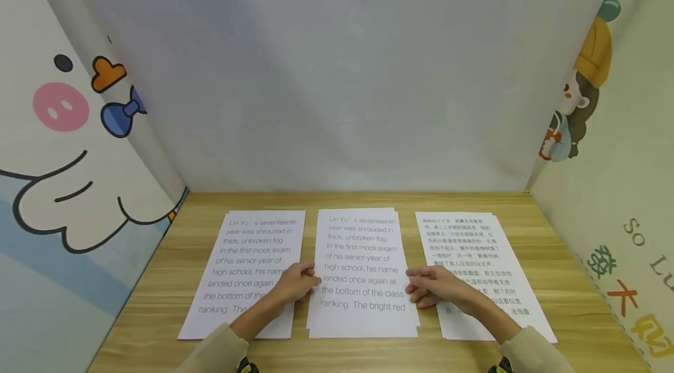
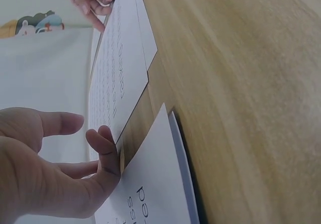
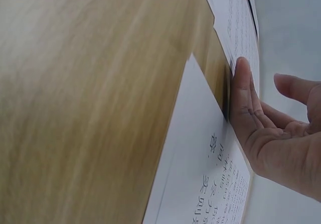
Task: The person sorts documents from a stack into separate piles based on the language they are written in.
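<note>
Three stacks of printed paper lie side by side on the wooden table. The middle stack (image 1: 358, 320), in large English print, has slightly uneven edges. My left hand (image 1: 297, 282) is at its left edge and partly covers the left stack (image 1: 242, 279), which carries the same English text. At the middle stack's right edge is my right hand (image 1: 434, 285), above the right stack (image 1: 474, 238) of smaller Chinese print. In the wrist views both thumbs stand apart from the loosely bent fingers (image 2: 103, 153), and neither hand pinches a sheet.
A pale wall (image 1: 342, 80) rises behind the wooden table (image 1: 363, 355). Cartoon-printed panels stand at the left (image 1: 31, 145) and right (image 1: 595, 197). Narrow strips of wood show between the stacks.
</note>
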`<state>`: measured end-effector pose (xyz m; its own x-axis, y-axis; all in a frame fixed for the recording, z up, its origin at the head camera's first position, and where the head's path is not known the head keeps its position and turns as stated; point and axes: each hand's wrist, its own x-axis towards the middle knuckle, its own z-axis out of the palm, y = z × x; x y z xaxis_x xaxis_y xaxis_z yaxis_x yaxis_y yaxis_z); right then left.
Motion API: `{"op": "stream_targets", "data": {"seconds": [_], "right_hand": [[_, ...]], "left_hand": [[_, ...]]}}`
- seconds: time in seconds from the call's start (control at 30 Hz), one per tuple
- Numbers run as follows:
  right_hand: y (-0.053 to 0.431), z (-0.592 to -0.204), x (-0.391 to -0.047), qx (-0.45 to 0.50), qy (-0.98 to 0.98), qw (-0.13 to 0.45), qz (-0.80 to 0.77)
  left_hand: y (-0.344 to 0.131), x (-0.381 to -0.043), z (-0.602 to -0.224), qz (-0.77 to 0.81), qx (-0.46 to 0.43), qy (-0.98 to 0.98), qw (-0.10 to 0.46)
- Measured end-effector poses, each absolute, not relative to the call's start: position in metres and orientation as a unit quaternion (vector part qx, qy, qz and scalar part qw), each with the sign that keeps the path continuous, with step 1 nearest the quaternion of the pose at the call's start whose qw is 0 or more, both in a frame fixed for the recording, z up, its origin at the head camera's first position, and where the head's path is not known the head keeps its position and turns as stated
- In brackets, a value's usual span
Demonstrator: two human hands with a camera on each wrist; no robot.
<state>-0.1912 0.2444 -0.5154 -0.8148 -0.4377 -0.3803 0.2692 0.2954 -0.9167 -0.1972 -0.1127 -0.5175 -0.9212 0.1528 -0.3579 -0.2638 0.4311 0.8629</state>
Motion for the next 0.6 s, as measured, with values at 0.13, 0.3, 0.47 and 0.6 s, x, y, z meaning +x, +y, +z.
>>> {"op": "stream_targets", "data": {"seconds": [0.13, 0.3, 0.47, 0.6], "right_hand": [[0.2430, -0.5158, -0.1918, -0.053, 0.747, 0.299, -0.591], [0.2427, -0.5144, -0.1917, -0.046, 0.751, 0.286, -0.594], [0.2432, -0.5113, -0.1907, -0.047, 0.756, 0.268, -0.595], [0.2434, -0.5101, -0.1907, -0.044, 0.757, 0.259, -0.598]], "left_hand": [[-0.1132, -0.1976, -0.5184, 0.539, -0.045, 0.818, 0.195], [-0.1147, -0.1972, -0.5180, 0.545, -0.051, 0.815, 0.191], [-0.1154, -0.1969, -0.5162, 0.550, -0.049, 0.814, 0.180], [-0.1157, -0.1964, -0.5161, 0.551, -0.051, 0.815, 0.171]]}}
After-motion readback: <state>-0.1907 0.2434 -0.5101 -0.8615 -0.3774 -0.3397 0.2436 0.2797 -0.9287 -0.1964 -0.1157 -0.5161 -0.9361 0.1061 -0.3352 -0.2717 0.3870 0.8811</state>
